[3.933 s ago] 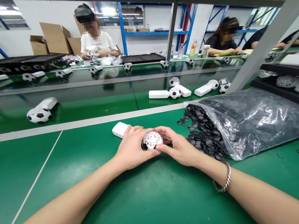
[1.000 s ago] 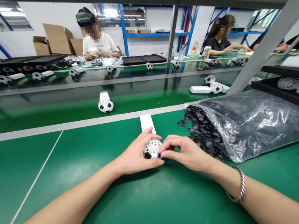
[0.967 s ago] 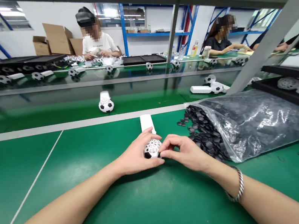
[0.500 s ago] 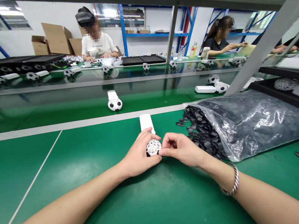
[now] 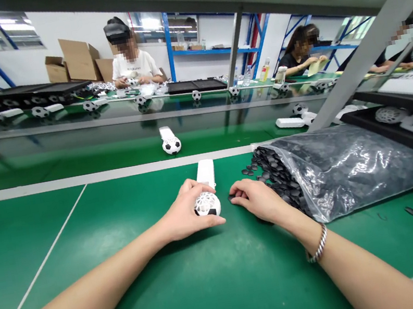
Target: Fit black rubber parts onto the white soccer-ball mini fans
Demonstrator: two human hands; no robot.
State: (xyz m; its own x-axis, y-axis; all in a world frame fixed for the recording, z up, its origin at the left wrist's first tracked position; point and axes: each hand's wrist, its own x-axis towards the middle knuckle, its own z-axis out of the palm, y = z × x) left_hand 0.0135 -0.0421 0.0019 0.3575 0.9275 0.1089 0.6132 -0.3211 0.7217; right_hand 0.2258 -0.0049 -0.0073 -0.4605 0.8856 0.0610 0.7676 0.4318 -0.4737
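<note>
My left hand (image 5: 190,211) is curled around the round head of a white soccer-ball-shaped device (image 5: 206,205) on the green table. The head has an openwork white grille with black patches on its near and left sides; its flat white handle (image 5: 205,171) points away from me. Just to the right, my right hand (image 5: 255,199) pinches a small black plastic piece (image 5: 231,199) between thumb and fingers, apart from the device. Close beyond that hand, a heap of similar black pieces (image 5: 279,176) spills from the mouth of a clear plastic bag (image 5: 367,170).
Past the grey table edge, another soccer-ball device (image 5: 171,145) lies on the green belt, with more white parts (image 5: 290,122) to the right. A slanted metal post (image 5: 355,50) and black trays (image 5: 370,119) stand at right. Co-workers (image 5: 135,63) sit across.
My right hand has moved slightly away from the device, and a black piece now shows in its fingers. The ball head has turned, showing a black patch in front. The device on the belt has shifted right.
</note>
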